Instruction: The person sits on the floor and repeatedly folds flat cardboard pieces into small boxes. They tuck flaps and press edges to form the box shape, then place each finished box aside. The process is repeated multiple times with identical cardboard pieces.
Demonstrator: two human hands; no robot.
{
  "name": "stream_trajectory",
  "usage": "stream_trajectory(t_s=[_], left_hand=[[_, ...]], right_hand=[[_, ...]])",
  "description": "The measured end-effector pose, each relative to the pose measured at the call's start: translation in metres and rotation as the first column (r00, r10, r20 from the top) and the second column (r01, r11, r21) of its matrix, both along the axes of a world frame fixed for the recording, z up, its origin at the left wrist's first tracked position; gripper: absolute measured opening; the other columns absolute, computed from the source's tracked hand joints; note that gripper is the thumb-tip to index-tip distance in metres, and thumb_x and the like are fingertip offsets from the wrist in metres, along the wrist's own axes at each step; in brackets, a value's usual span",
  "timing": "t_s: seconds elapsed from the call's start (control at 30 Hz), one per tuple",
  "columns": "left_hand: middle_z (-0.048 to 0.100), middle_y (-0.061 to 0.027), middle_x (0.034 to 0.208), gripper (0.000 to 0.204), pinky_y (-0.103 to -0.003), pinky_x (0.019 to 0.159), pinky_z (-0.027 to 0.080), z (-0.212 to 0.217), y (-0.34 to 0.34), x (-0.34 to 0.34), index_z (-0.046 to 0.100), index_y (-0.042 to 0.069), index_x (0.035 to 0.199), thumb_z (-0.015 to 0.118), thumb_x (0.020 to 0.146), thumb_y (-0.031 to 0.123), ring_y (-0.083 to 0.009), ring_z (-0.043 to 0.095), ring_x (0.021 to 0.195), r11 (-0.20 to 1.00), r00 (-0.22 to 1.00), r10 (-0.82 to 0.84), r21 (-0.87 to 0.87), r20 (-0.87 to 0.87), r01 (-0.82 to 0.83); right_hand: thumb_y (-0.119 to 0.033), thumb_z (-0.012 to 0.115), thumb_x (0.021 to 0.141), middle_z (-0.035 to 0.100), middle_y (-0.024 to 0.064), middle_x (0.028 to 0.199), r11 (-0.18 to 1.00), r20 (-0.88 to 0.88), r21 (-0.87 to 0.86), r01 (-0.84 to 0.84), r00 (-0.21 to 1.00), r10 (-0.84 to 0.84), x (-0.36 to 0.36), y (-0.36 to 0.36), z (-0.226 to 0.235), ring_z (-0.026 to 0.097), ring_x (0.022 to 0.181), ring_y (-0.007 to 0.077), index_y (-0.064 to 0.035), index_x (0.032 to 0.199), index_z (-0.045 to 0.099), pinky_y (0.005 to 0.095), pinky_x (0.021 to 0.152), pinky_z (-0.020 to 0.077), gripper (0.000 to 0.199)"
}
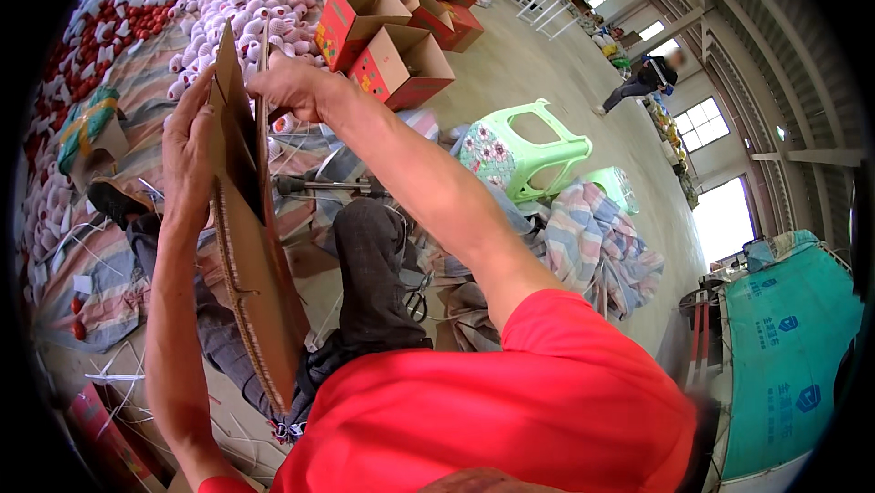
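A folded cardboard box (260, 279) stands nearly edge-on in front of my body, its brown panels slightly parted at the top. My left hand (189, 151) lies along its left panel, with the fingers pointing up and the thumb near the edge. On the other side, my right hand (296, 87) grips the upper edge of the right panel with bent fingers. Beyond both hands lies a pile of round fruit in pale foam nets (251, 15). Bare red fruit (114, 28) lies to its left.
Open red cartons (401, 65) stand ahead to the right. A light green plastic stool (524, 151) is beside a crumpled striped sheet (597, 247). Scissors (417, 297) lie near my knee. A teal-covered load (784, 338) stands far right; another person (643, 78) is in the distance.
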State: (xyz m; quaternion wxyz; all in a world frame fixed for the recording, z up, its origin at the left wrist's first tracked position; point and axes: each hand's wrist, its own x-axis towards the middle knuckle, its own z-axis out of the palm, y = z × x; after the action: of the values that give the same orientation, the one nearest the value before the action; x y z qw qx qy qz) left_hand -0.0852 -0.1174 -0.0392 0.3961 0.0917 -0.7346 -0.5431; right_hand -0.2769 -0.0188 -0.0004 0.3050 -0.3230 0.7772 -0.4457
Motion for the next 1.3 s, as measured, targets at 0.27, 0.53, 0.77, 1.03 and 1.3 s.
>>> stream_trajectory(t_s=[0.27, 0.53, 0.77, 1.03, 1.3], left_hand=[[0.066, -0.0134, 0.143, 0.037, -0.037, 0.113, 0.046, 0.013, -0.021, 0.047, 0.07, 0.009, 0.133, 0.066, 0.096, 0.004, -0.029, 0.06, 0.133, 0.847, 0.956, 0.29, -0.452, -0.051, -0.281], [0.064, -0.0164, 0.135, 0.041, -0.055, 0.114, 0.044, 0.008, 0.066, 0.109, 0.066, 0.002, 0.123, 0.074, 0.085, 0.018, -0.0367, 0.058, 0.132, 0.617, 0.939, -0.343, -0.754, 0.002, 0.227], [0.059, -0.0221, 0.139, 0.056, -0.058, 0.115, 0.045, 0.021, 0.103, 0.104, 0.061, -0.002, 0.133, 0.076, 0.087, 0.027, -0.0396, 0.058, 0.131, 0.569, 0.925, -0.364, -0.812, -0.107, 0.13], [0.053, -0.0237, 0.147, 0.069, -0.058, 0.115, 0.045, -0.011, 0.103, 0.086, 0.057, -0.005, 0.141, 0.082, 0.083, 0.024, -0.0463, 0.052, 0.14, 0.648, 0.902, -0.4, -0.746, -0.162, 0.154], [0.057, -0.0181, 0.129, 0.056, -0.057, 0.118, 0.041, 0.011, 0.102, 0.079, 0.061, 0.002, 0.121, 0.081, 0.08, 0.035, -0.0404, 0.055, 0.13, 0.622, 0.916, -0.371, -0.773, -0.153, 0.123]], right_hand=[[-0.003, 0.055, 0.092, 0.068, 0.0121, 0.117, 0.988, 0.202, -0.111, -0.111, 0.971, 0.131, -0.053, 0.075, 0.024, 0.07, 0.099, 0.0213, 0.0013, 0.137, 0.056, 0.0368, 0.085, 0.0625, 0.045], [-0.017, 0.053, 0.106, 0.064, 0.0089, 0.133, 0.974, 0.082, -0.07, -0.216, 0.972, 0.221, 0.002, 0.026, 0.023, 0.065, 0.117, 0.0165, -0.0032, 0.149, 0.048, 0.035, 0.096, 0.0579, 0.046], [-0.01, 0.053, 0.101, 0.067, 0.0085, 0.113, 0.973, 0.104, -0.192, -0.131, 0.983, 0.153, 0.012, 0.024, 0.02, 0.068, 0.097, 0.0158, -0.0047, 0.131, 0.055, 0.0353, 0.08, 0.0604, 0.031], [-0.01, 0.05, 0.101, 0.068, 0.0087, 0.114, 0.974, 0.158, -0.152, -0.171, 0.968, 0.194, -0.012, 0.031, 0.012, 0.069, 0.098, 0.017, -0.0036, 0.133, 0.055, 0.0356, 0.079, 0.0609, 0.033], [-0.011, 0.054, 0.1, 0.067, 0.0061, 0.113, 0.974, 0.118, -0.135, -0.181, 0.973, 0.197, -0.008, 0.023, 0.016, 0.068, 0.101, 0.0155, -0.0034, 0.136, 0.055, 0.0348, 0.086, 0.0575, 0.037]])
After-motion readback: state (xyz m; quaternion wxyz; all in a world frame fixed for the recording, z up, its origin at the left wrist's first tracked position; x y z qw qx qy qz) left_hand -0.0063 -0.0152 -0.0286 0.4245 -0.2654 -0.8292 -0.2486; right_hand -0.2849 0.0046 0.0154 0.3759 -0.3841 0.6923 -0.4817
